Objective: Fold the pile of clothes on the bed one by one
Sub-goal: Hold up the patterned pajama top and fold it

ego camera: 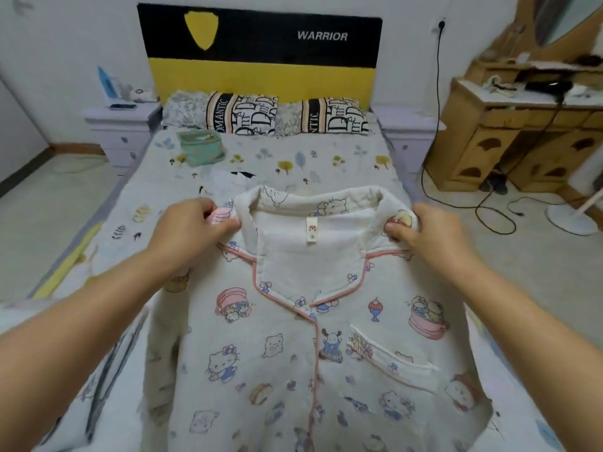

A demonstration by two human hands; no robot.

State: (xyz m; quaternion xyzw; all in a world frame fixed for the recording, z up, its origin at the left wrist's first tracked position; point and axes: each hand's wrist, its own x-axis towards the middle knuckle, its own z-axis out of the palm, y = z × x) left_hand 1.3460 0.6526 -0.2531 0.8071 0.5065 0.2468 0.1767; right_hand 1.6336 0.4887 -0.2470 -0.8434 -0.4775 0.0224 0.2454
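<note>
A white quilted pajama top (293, 347) with cartoon prints and pink piping hangs in front of me over the bed (342, 158), front side facing me, collar up. My left hand (192, 225) pinches its left shoulder beside the collar. My right hand (427, 228) grips the right shoulder the same way. A chest pocket sits on the right side of the top. Behind the collar a small heap of pale and dark clothes (233, 181) lies on the sheet, mostly hidden by the top.
A green folded item (200, 148) lies near the pillows (261, 114) under the black and yellow headboard. Pale nightstands flank the bed. A wooden dresser (522, 135) stands at right, with black cables and a white fan base (571, 220) on the floor.
</note>
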